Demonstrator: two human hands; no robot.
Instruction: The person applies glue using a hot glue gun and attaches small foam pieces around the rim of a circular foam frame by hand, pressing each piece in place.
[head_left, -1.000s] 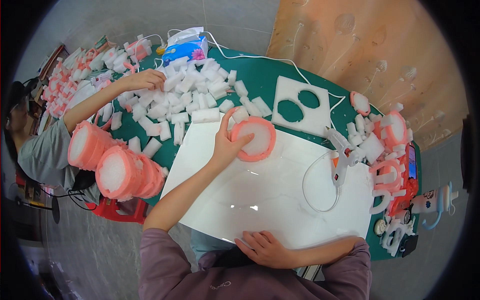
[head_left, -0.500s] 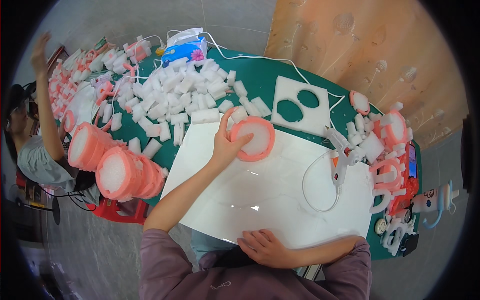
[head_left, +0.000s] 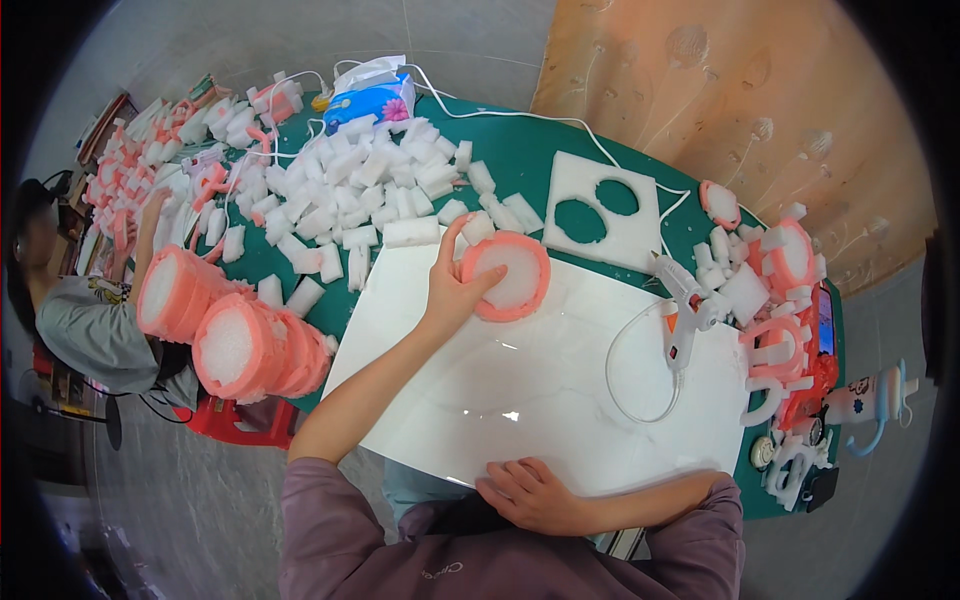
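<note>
My left hand reaches over the white board and grips a round foam disc with a white centre and a pink rim. The thumb lies across its face, and the index finger stretches along its upper left side beside a small white foam block. At the board's near edge my right hand rests with fingers loosely spread, holding nothing. A white hot glue gun sits on the board's right part, its cord looping leftward.
White foam blocks are heaped at the far left, behind stacked pink-and-white foam cylinders. A foam sheet with two round holes lies beyond the board. Pink foam rings crowd the right edge. A co-worker sits at left.
The co-worker at left has lowered a raised arm to the table. My hands, the foam disc and the glue gun have stayed in place.
</note>
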